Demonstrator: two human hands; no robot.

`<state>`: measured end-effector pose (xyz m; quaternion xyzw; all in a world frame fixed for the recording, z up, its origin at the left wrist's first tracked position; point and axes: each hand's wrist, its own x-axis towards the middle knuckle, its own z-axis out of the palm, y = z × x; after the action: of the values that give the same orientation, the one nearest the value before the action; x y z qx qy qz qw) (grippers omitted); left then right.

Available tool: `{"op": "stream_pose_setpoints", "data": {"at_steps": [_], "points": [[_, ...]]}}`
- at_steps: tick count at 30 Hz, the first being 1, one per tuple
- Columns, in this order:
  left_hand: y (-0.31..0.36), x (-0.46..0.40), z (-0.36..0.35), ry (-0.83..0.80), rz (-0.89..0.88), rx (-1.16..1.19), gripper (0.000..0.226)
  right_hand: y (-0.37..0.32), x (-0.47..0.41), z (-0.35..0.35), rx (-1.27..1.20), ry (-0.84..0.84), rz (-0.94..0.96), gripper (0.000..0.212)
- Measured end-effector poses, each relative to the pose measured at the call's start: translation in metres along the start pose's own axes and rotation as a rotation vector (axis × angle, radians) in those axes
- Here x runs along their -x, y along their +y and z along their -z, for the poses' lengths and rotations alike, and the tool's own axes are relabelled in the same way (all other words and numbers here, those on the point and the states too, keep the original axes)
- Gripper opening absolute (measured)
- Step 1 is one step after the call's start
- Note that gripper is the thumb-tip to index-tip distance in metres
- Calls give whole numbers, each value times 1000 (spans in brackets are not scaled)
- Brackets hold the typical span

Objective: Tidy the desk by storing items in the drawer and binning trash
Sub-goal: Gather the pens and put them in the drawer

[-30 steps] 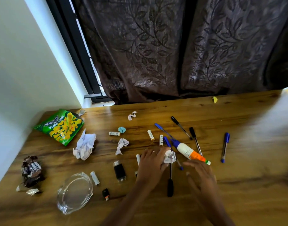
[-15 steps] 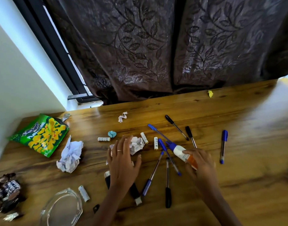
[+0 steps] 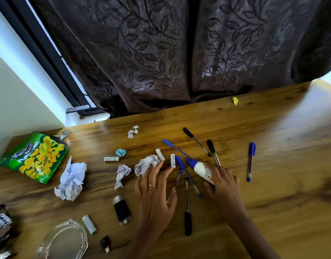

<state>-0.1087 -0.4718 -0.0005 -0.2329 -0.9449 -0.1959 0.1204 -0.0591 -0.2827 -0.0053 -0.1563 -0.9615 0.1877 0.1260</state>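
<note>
Fingers point(image 3: 220, 171) of rt hand grip glue bottle point(image 3: 202, 170) — lt hand point(image 3: 153, 195) splayed, pens point(image 3: 187, 204) between

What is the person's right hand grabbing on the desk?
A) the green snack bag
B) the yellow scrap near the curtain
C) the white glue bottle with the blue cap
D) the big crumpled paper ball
C: the right hand curls over the white glue bottle, whose blue cap sticks out past the fingers among the pens.
</note>
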Motion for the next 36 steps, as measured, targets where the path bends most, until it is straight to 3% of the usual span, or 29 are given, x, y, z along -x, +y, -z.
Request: {"op": "stream_pose_setpoints", "data": {"at_steps": [10, 13, 18, 23, 27, 30, 33, 36], "points": [[-3, 4, 2, -33, 51, -56, 56, 2, 3, 4, -78, 18, 2, 53], [0, 7, 2, -24, 25, -31, 54, 9, 2, 23, -201, 93, -176, 52], [6, 12, -2, -29, -25, 100, 60, 63, -4, 54, -199, 307, -476, 53], [20, 13, -6, -97, -104, 243, 54, 101, -4, 63, -109, 321, -607, 47], [25, 12, -8, -136, -110, 265, 54, 103, -8, 57, 32, 337, -571, 44], [26, 11, -7, -138, -101, 273, 53, 93, -14, 50, 113, 384, -409, 31], [25, 13, -8, -127, -75, 298, 53, 76, -19, 40, 141, 280, -242, 17], [27, 13, -8, -110, -29, 327, 52, 63, -24, 30, 72, 154, -282, 26]]}}
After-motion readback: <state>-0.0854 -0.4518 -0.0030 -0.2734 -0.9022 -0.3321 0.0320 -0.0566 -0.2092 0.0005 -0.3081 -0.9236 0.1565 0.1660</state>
